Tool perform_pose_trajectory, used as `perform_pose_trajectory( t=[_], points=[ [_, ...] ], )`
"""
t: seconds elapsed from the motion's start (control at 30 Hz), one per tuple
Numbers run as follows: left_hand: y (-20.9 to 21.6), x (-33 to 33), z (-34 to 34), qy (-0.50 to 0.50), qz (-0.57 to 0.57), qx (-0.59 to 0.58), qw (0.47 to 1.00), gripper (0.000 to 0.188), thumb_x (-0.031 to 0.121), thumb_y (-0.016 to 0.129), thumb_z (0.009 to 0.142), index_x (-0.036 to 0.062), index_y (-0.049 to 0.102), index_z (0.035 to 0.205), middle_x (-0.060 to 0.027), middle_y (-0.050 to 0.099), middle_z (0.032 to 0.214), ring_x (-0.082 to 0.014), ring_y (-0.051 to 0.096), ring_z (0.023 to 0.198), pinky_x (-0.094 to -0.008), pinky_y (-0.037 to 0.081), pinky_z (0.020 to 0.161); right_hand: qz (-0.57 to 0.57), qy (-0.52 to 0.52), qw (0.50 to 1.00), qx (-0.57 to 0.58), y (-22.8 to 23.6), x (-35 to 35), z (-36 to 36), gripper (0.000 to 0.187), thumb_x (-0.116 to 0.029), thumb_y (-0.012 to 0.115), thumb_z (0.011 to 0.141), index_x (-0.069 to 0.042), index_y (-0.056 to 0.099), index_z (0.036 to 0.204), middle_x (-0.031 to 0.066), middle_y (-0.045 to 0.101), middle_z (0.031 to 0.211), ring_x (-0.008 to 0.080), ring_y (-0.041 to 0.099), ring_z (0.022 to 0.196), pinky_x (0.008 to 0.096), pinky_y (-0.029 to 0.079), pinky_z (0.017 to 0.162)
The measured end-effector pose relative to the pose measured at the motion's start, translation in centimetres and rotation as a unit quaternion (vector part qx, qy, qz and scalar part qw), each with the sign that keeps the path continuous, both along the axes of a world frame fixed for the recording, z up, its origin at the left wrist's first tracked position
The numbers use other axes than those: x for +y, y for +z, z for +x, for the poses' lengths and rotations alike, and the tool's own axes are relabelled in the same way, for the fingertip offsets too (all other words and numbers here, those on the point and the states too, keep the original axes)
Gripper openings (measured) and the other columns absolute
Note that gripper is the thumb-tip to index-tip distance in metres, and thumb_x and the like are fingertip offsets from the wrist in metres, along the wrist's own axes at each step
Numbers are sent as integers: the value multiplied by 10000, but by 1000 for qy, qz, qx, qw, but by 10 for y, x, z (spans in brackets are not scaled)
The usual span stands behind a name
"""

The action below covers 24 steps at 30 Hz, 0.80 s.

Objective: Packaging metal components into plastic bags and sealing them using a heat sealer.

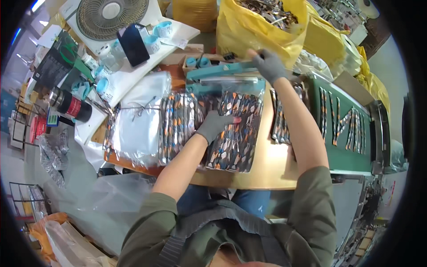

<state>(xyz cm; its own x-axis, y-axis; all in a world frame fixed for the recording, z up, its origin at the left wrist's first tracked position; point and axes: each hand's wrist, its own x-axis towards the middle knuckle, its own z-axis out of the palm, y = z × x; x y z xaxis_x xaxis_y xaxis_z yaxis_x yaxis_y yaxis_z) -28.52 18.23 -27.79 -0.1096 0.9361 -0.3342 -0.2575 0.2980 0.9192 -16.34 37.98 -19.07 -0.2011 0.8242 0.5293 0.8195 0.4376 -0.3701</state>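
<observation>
My left hand point(216, 125), in a grey glove with a bare thumb tip, holds a clear bag of dark patterned strips point(235, 144) by its upper left part. The thumb lies across the bag; the other fingers are partly hidden. The bag's top end meets a teal bag sealer point(207, 89). My right hand point(270, 66), also gloved, is closed round the end of the sealer's raised lever arm point(222, 71). To the left, next to my left hand, lie more bagged strips point(175, 129) and a stack of clear empty bags point(138, 129).
More strips point(280, 118) lie under my right forearm. Others rest on a green conveyor belt point(329, 149) at the right. Behind the sealer stands a yellow sack point(235, 33) of scraps. A fan point(111, 13), a phone point(133, 44), tape rolls point(163, 29) and a flask point(71, 104) are at the left.
</observation>
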Motion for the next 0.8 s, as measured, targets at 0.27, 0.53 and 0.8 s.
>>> perform_pose_trajectory(
  t=[0.27,0.53,0.8],
  points=[
    [9,28,-22,117,-71,121,983,474,280,798,629,-85,648,890,-108,651,838,-164,587,696,-274,446,681,-49,11,991,-124,-49,29,3,241,-297,560,811,-58,585,797,163,621,821,365,598,763,454,466,665],
    [-11,16,-18,124,-30,408,904,588,417,736,718,-42,528,1020,-191,640,929,-276,623,860,-361,469,793,-51,26,997,-59,-66,28,-6,239,-281,539,807,-48,583,772,174,620,780,379,591,752,471,468,655],
    [-21,8,-3,140,46,419,896,732,531,669,729,-99,460,1037,-293,589,925,-418,589,870,-454,458,762,-127,-15,991,-33,-62,8,10,383,-393,570,806,-46,574,968,213,610,947,390,590,872,456,479,738]
  ],
)
